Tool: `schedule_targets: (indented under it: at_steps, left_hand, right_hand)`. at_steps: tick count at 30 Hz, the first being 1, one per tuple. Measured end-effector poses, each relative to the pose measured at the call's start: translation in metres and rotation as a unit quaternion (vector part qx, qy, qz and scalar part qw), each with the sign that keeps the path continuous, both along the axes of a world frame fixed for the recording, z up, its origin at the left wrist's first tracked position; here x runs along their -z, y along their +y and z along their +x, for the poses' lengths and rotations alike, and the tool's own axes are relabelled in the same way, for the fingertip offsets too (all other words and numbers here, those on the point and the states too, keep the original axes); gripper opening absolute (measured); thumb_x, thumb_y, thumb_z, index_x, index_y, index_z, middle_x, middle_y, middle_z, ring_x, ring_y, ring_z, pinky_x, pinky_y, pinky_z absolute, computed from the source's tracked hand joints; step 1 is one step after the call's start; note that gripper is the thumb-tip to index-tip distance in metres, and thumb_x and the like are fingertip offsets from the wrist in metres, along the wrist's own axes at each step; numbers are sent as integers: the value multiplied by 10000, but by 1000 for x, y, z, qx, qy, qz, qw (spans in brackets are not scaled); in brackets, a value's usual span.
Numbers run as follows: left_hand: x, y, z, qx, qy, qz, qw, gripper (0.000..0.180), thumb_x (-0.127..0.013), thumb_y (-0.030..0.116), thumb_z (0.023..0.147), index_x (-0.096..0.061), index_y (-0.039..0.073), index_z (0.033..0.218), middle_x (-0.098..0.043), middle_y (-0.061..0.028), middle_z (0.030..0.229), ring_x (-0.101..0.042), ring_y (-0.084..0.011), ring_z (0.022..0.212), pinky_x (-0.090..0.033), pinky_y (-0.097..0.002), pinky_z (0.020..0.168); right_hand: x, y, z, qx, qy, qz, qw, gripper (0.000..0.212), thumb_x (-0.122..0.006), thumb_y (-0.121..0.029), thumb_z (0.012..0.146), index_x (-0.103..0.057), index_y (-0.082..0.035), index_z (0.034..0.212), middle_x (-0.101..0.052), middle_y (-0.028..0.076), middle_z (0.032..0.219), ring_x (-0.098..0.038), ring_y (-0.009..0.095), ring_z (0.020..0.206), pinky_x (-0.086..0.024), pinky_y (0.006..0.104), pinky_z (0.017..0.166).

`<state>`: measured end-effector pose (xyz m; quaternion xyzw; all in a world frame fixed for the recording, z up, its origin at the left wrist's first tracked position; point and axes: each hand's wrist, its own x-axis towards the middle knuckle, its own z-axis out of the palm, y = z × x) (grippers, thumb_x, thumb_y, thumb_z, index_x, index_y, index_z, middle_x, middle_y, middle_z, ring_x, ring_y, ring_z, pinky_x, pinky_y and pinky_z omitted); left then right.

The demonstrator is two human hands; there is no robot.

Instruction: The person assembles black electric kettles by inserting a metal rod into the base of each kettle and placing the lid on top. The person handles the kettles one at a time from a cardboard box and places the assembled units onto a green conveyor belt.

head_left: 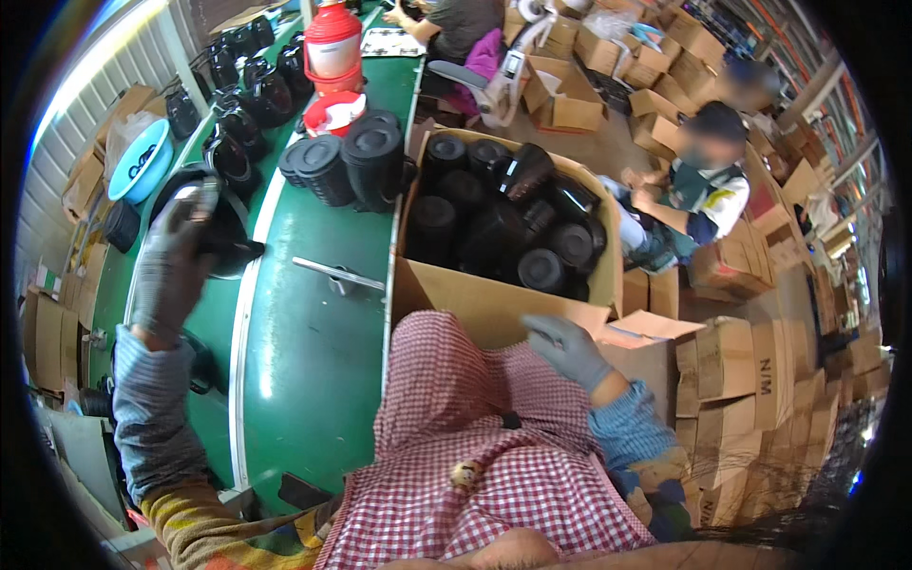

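Note:
On the far left of the green bench, my left hand (174, 261), in a grey glove, is closed at the side of a black rounded housing (231, 228) with a short spout-like end. Something shiny shows by its fingertips, too small to name. My right hand (570, 353), also gloved in grey, rests over my checked apron by the near edge of an open cardboard box (475, 294). Its fingers are stretched out and hold nothing. Several black ribbed cylindrical containers (541, 270) fill the box.
On the green bench (304, 380) lie a metal rod-like tool (340, 274), more black containers (372, 157) and a red-and-white jug (332, 52). Black housings (231, 152) line the left lane beside a blue basin (141, 160). A co-worker (698, 190) sits beyond the box among stacked cartons.

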<state>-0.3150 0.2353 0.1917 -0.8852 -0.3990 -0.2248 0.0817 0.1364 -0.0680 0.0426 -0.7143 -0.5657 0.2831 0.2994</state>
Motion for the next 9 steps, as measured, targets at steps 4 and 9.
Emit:
schedule_targets:
  at_steps: [4,9]
  left_hand:
    - [23,-98,131,188,12,-65,980,633,-762,46,704,-579,-11,1307,-588,-222,1266,-582,-400,1187,-530,-451,963]
    - [85,-194,236,303,78,-110,943,649,-761,316,733,-579,-13,1262,-572,-251,1232,-606,-384,1124,-493,-455,1004]
  right_hand:
    - [-30,17,-16,-61,21,192,979,476,-634,-176,991,-528,-13,1426,-596,161,1378,-614,216,1203,-497,320,984]
    - [-22,13,3,10,264,26,964,598,-572,-193,1046,-310,-2,1548,-366,160,1585,-408,211,1420,-370,327,1159]
